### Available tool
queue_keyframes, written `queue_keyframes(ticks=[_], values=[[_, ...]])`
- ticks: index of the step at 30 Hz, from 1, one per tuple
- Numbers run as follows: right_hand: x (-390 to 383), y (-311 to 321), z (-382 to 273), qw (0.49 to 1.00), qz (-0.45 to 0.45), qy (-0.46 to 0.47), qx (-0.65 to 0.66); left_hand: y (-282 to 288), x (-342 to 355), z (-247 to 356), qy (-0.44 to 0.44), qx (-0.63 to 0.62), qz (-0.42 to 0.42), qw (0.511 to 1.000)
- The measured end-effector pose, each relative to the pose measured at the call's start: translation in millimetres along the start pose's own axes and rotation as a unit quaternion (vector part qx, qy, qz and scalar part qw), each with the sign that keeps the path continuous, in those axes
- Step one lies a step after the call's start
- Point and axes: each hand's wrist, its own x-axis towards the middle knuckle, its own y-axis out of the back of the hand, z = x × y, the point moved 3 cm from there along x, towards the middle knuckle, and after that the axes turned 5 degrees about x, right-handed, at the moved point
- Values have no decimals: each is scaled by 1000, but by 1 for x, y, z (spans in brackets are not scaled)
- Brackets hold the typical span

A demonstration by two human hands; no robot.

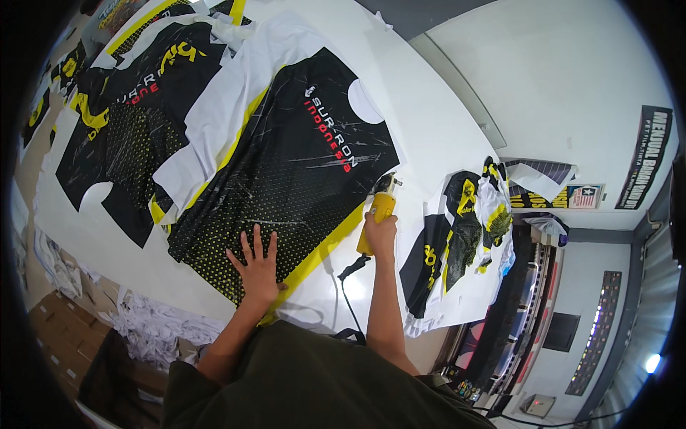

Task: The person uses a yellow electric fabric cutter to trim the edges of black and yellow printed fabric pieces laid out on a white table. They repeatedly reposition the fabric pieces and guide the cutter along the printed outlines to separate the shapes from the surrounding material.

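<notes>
A black jersey panel (pixel 300 129) with dotted fade, printed lettering and yellow edging lies on the white table (pixel 343 300). My left hand (pixel 256 268) rests spread on the panel's lower part, fingers apart. My right hand (pixel 379 232) grips a yellow corded electric cutter (pixel 380 200), whose head is at the panel's right edge. Its black cord runs down toward me. At the left lie more black, yellow and white printed pieces (pixel 143 150) and a long white strip of fabric (pixel 214 114).
Cut black, yellow and white pieces (pixel 457 236) are heaped at the table's right end. White scraps (pixel 153 322) and brown cartons (pixel 53 347) lie low at the left. A long dark machine (pixel 514 300) stands beyond the table's right edge, near the wall (pixel 572 79).
</notes>
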Motion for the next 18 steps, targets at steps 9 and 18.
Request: queue_keyframes(ticks=[9,18], values=[[31,-4,-11,999,28,-18,12,5,-2,-2,-8,-20,24,999],[70,-5,-13,997,59,-50,22,5,0,-3,-5,-23,18,1000]])
